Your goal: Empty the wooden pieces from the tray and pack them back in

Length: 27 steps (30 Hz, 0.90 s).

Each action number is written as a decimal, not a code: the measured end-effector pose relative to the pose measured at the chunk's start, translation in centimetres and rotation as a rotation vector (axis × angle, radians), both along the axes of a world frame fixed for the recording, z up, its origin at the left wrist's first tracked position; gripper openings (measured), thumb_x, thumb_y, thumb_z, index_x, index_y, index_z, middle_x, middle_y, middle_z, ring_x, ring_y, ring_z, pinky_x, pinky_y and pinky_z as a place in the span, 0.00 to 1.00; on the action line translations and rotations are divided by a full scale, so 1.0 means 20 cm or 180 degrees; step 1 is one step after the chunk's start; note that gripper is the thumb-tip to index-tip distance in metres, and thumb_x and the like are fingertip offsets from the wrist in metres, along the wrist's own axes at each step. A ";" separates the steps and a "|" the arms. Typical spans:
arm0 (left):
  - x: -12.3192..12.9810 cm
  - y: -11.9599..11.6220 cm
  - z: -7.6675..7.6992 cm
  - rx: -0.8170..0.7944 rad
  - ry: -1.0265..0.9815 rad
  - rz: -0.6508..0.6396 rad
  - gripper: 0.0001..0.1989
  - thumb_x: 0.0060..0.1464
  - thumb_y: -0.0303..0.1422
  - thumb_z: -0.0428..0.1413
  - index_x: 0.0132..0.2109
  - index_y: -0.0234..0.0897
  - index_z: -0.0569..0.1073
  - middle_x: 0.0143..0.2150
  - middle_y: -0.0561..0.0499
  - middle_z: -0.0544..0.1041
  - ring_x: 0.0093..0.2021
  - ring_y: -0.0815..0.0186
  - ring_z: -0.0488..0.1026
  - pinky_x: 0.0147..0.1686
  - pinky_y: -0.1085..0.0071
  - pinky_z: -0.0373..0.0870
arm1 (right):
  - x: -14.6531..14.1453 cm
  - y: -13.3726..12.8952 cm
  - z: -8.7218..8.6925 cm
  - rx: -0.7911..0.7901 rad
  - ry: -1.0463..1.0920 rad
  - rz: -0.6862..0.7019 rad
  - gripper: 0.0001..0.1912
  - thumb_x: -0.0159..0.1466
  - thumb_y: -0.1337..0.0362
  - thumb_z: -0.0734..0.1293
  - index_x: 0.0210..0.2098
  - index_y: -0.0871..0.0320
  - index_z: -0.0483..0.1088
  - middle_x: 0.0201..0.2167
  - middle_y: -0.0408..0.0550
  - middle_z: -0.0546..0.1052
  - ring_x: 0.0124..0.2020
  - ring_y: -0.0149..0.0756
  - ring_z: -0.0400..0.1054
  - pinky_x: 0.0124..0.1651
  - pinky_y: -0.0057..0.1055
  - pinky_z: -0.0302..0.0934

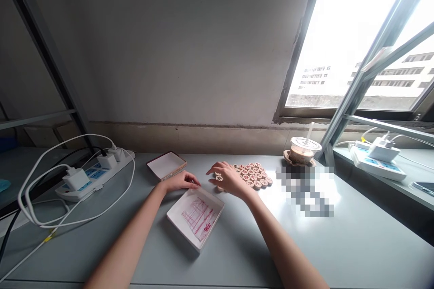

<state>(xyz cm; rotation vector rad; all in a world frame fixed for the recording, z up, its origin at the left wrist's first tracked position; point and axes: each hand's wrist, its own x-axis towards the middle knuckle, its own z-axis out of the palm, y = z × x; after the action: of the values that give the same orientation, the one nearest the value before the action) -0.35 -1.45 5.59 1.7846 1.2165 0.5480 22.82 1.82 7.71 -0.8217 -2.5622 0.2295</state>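
While round wooden pieces lie clustered on the surface, an open white box with pink lines inside sits nearer, to their left. The right hand spreads loosely at the cluster's left edge, contact hidden; the left hand curls by the box's far corner, any hold unclear.

1. The left hand is bare, with slim fingers and a narrow wrist.
2. The left forearm is bare too, smooth in outline, broadening gradually toward the lower edge of the view.
3. The right hand is bare, its fingers slender; the nails are too small to make out.
4. The right forearm is uncovered along its visible length, widening away from the wrist.
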 end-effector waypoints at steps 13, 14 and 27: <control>0.00 0.00 0.00 -0.0035 -0.0079 -0.0029 0.15 0.45 0.39 0.59 0.38 0.34 0.77 0.34 0.48 0.76 0.37 0.64 0.68 0.36 0.72 0.62 | -0.17 -0.22 0.02 -0.0764 -0.1055 0.0975 0.18 0.51 0.61 0.71 0.42 0.52 0.71 0.31 0.42 0.73 0.31 0.31 0.64 0.35 0.27 0.56; 0.00 0.00 0.00 -0.0040 -0.0068 -0.0021 0.15 0.45 0.40 0.59 0.38 0.34 0.77 0.35 0.48 0.76 0.37 0.64 0.68 0.37 0.72 0.62 | -0.17 -0.21 0.02 -0.0825 -0.1096 0.0971 0.16 0.51 0.62 0.71 0.40 0.53 0.71 0.28 0.41 0.72 0.28 0.30 0.63 0.33 0.27 0.55; -0.03 0.00 0.00 0.0020 -0.0059 0.0167 0.16 0.43 0.43 0.59 0.36 0.36 0.77 0.35 0.48 0.76 0.37 0.62 0.69 0.37 0.70 0.63 | 0.20 0.01 0.22 -0.1965 -0.0562 0.0595 0.06 0.55 0.62 0.64 0.30 0.58 0.66 0.25 0.39 0.64 0.25 0.26 0.55 0.25 0.23 0.49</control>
<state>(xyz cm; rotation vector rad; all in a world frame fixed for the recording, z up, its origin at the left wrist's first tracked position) -1.02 -1.45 5.63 1.7532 1.2530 0.5981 26.86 2.08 12.21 -0.8300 -2.7632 1.0893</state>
